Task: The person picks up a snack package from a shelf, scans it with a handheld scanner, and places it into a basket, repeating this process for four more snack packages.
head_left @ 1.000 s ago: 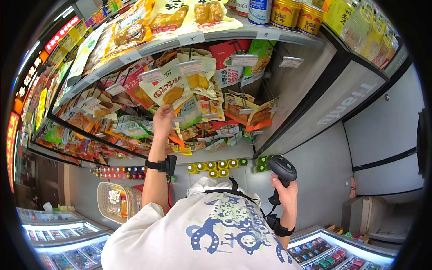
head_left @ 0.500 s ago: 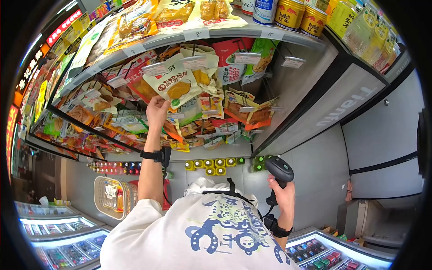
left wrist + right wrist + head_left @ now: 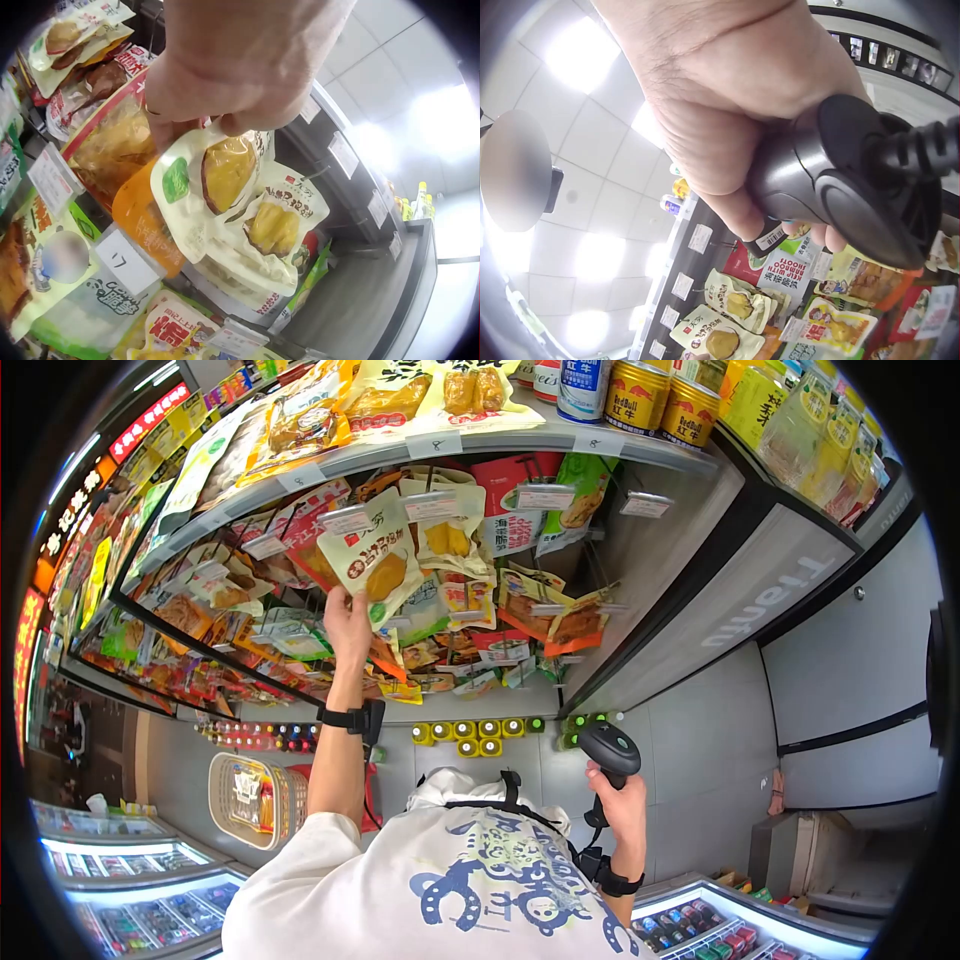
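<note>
The left hand (image 3: 347, 622) pinches the lower edge of a cream snack packet (image 3: 378, 566) that hangs at the front of a rack below the shelf. In the left wrist view the left hand (image 3: 232, 67) covers the top of that packet (image 3: 217, 180), beside a second cream packet (image 3: 276, 225). Held away from the rack, in the right hand (image 3: 622, 807), is a black handheld scanner (image 3: 608, 749). The right wrist view shows the fingers of the right hand (image 3: 727, 112) wrapped round the scanner (image 3: 832, 180), with its cable at the right.
Cans (image 3: 636, 394) and packets stand on the shelf (image 3: 480, 442) above. A basket (image 3: 222, 800) with packets is on the floor at left, yellow-capped bottles (image 3: 466, 730) stand below the rack, and a grey side panel (image 3: 720, 570) bounds it at right.
The left hand has moved left along the packet's lower edge, and the packet's tilt has varied. The right hand with the scanner has shifted slightly left.
</note>
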A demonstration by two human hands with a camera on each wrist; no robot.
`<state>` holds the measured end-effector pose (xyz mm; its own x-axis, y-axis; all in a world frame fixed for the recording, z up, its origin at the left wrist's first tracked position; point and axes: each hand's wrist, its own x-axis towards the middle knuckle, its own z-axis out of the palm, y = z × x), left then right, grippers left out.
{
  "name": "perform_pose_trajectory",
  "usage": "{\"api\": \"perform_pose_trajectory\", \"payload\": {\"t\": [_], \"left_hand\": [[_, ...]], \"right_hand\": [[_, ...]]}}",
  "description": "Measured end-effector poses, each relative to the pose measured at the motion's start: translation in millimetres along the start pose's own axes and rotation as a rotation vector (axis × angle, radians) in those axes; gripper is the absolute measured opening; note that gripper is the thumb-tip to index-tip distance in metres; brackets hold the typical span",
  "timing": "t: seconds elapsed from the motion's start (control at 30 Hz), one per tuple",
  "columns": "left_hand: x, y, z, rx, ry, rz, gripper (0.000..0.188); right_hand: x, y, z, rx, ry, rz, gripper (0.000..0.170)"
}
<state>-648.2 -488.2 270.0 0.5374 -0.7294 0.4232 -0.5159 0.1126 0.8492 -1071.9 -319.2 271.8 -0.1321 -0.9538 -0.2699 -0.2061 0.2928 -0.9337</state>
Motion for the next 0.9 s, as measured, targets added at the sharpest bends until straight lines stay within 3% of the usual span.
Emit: {"api": "perform_pose_trajectory", "payload": {"t": [0.17,0.57,0.7,0.9], "left_hand": [[-7.0,15.9,-8.9,-0.156,0.143,0.007,0.012],[-20.1,39.0,-26.4,-0.407,0.061,-0.109,0.009],[-21.4,46.7,-36.4,-0.34,0.038,-0.171,0.009],[-18.8,42.5,-43.5,-0.439,-0.004,-0.15,0.008]], "right_hand": [[-2.6,4.6,-1.7,-0.007,0.017,0.018,0.02],[4.8,6.8,12.1,-0.033,-0.047,0.032,0.02],[11.8,2.5,23.4,-0.078,-0.102,0.053,0.022],[8.6,-7.2,43.2,-0.115,-0.126,0.01,0.025]]}}
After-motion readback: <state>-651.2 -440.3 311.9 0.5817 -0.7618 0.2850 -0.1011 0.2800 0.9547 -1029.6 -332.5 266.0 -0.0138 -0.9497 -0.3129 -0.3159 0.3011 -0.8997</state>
